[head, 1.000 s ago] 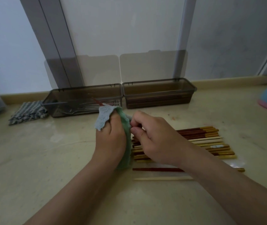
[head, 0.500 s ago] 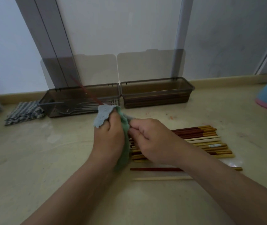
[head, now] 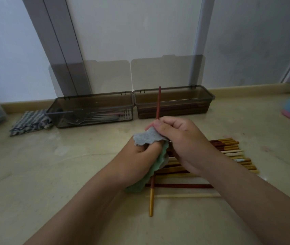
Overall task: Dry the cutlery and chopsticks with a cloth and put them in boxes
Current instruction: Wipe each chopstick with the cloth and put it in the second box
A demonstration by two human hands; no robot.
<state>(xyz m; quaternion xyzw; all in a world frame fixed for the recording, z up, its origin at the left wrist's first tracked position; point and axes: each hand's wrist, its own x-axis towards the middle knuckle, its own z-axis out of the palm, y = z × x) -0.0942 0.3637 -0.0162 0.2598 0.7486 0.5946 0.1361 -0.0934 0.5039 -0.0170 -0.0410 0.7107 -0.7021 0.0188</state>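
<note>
Red chopstick (head: pixel 158 103): held near-upright above the floor (head: pixel 61 174), pinched at its upper shaft by the right hand (head: pixel 183 144); the cloth (head: pixel 147 138) is clenched round its middle by the left hand (head: pixel 137 160). Risk: the gold end could be caught on the loose chopsticks (head: pixel 229 147) beneath, scattering them. Right box (head: pixel 184 103) lies just beyond, nothing seen between. Left box (head: pixel 70 106), with cutlery (head: pixel 91 118), and checked rag (head: pixel 29 122) are noted far left.

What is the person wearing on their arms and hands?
Nothing that shows. The left arm and right arm are bare up to the picture's edge: no sleeves, watch or bracelet. The left hand and right hand have no gloves, and no rings show on the fingers.
</note>
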